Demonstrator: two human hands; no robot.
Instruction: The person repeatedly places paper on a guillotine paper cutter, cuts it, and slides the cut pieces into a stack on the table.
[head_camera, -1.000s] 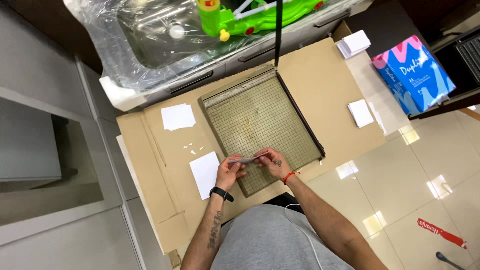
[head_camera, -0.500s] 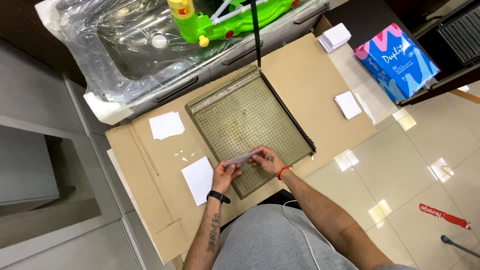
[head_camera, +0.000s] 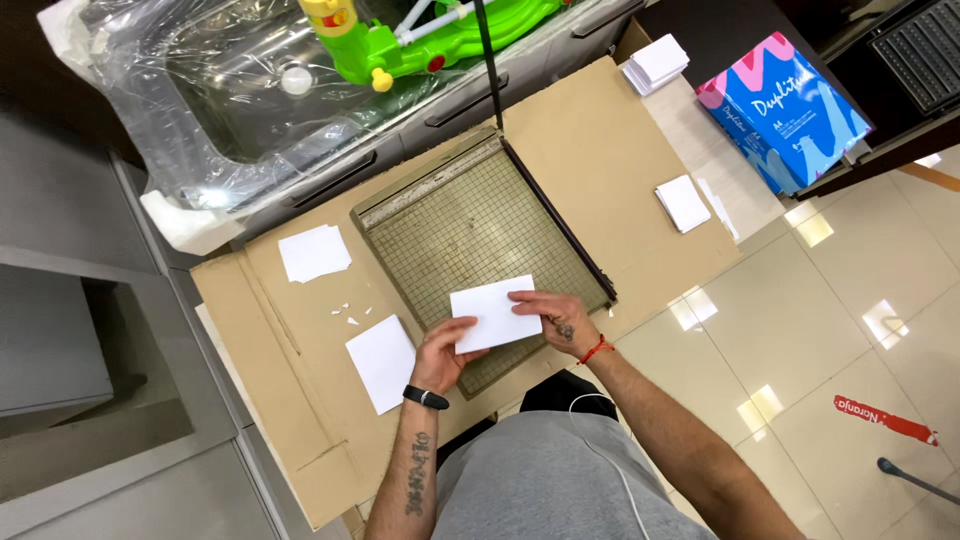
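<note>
A white rectangular sheet of paper (head_camera: 492, 311) lies flat over the near part of a gridded paper cutter board (head_camera: 462, 229). My left hand (head_camera: 443, 355) grips the sheet's near left edge, and my right hand (head_camera: 553, 317) holds its right edge. The cutter's black blade arm (head_camera: 487, 60) stands raised at the board's right side. The board rests on flattened brown cardboard (head_camera: 590, 140).
White paper squares lie on the cardboard: one beside my left hand (head_camera: 382, 361), one at the far left (head_camera: 314, 252), a small stack to the right (head_camera: 683, 202), another stack farther back (head_camera: 657, 60). A blue paper ream box (head_camera: 784, 108) sits at right. Behind stands a plastic-wrapped sink (head_camera: 250, 80) with a green toy (head_camera: 420, 35).
The sheet, earlier seen edge-on as a thin strip between my hands, now lies flat and fully visible. The view shifted, and my hands stayed near the board's front.
</note>
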